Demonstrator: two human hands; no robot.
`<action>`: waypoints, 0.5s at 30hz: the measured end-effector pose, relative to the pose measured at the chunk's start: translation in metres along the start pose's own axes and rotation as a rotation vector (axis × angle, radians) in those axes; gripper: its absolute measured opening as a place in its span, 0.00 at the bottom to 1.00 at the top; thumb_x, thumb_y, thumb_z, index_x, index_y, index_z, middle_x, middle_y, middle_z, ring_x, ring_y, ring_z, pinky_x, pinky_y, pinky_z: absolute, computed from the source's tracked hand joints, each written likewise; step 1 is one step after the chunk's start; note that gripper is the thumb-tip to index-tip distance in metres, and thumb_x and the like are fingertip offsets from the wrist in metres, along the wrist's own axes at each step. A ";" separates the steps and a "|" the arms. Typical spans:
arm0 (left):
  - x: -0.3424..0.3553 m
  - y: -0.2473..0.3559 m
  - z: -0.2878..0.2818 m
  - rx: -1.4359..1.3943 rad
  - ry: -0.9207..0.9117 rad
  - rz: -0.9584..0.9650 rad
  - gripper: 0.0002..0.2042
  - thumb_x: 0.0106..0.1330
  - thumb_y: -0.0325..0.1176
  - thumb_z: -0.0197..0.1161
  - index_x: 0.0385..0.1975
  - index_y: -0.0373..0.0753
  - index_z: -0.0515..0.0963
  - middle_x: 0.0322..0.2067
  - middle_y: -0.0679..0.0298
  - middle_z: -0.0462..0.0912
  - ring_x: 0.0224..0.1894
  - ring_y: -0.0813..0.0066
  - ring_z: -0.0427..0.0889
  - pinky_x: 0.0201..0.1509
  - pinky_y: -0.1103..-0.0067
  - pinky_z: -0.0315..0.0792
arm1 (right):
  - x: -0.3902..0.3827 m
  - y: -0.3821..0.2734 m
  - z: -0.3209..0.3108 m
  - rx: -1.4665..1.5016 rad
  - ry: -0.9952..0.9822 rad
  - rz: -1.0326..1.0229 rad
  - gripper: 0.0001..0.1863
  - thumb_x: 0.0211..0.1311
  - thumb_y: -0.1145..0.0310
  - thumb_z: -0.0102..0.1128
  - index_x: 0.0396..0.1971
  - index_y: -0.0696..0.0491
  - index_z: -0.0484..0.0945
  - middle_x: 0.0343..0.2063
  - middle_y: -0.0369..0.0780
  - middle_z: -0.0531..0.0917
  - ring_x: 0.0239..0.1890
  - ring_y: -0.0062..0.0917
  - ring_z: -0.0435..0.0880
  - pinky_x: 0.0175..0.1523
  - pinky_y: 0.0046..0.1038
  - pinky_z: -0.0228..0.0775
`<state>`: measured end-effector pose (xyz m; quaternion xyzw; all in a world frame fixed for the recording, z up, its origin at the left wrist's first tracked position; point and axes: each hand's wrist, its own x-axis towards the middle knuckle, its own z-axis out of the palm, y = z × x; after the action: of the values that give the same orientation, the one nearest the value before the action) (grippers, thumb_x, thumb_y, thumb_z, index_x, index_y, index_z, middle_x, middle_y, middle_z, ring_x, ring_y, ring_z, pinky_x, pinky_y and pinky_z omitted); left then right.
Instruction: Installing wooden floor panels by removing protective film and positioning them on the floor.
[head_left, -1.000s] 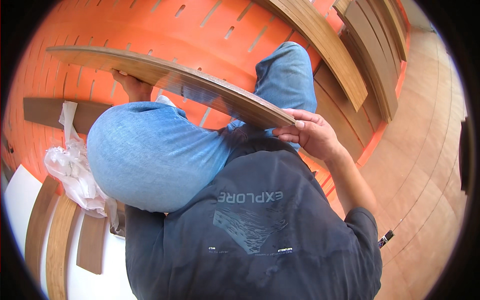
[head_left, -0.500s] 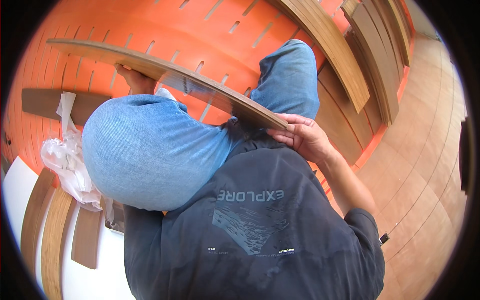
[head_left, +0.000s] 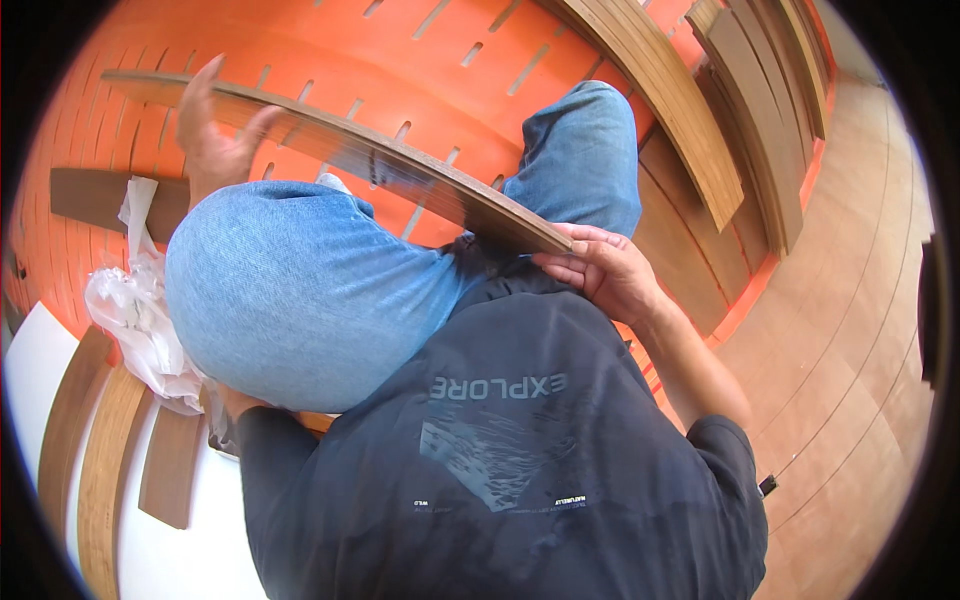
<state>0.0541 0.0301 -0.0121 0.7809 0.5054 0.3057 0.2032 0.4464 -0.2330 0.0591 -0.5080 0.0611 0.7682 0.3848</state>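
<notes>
A long brown wooden plank [head_left: 400,172] runs slantwise from the upper left down to my waist, tilted on its edge above my lap. My right hand [head_left: 612,268] grips its near right end, thumb on top and fingers around the end. Towards the far left end is my left hand [head_left: 212,140], open, with fingers raised and thumb spread apart. It overlaps the plank in view; whether it touches the plank, I cannot tell. My bent knees, in blue jeans, lie below and beside the plank.
An orange slotted mat [head_left: 440,85] spreads in front. Several planks [head_left: 680,110] lie to the right, beside a wooden floor [head_left: 840,380]. At the left are crumpled clear plastic wrap [head_left: 140,315], a plank [head_left: 90,200] and several boards [head_left: 115,470] on a white surface.
My left hand has let go of the plank's underside and come up in front of it with fingers spread. My right hand and the plank have barely moved.
</notes>
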 end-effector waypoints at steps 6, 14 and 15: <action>0.004 0.004 0.037 0.293 -0.405 0.311 0.32 0.48 0.56 0.80 0.54 0.53 0.80 0.54 0.69 0.78 0.67 0.66 0.69 0.77 0.52 0.45 | 0.006 -0.003 -0.008 0.009 -0.042 -0.035 0.24 0.74 0.73 0.56 0.65 0.67 0.70 0.60 0.51 0.79 0.59 0.41 0.84 0.66 0.35 0.78; 0.000 0.005 0.038 0.254 -0.385 0.325 0.25 0.47 0.54 0.81 0.43 0.52 0.82 0.44 0.72 0.77 0.60 0.67 0.71 0.75 0.53 0.44 | 0.009 0.000 -0.014 0.041 -0.046 -0.004 0.23 0.74 0.73 0.57 0.64 0.68 0.71 0.61 0.51 0.79 0.60 0.42 0.83 0.66 0.35 0.78; 0.000 0.004 0.039 0.246 -0.373 0.328 0.25 0.47 0.54 0.81 0.43 0.52 0.83 0.44 0.72 0.77 0.60 0.67 0.71 0.75 0.54 0.44 | 0.010 -0.002 -0.015 0.037 -0.042 0.008 0.23 0.74 0.73 0.57 0.63 0.68 0.71 0.60 0.51 0.79 0.60 0.41 0.83 0.66 0.35 0.78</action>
<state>0.0834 0.0277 -0.0376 0.9139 0.3594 0.1219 0.1439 0.4569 -0.2332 0.0449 -0.4844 0.0691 0.7788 0.3924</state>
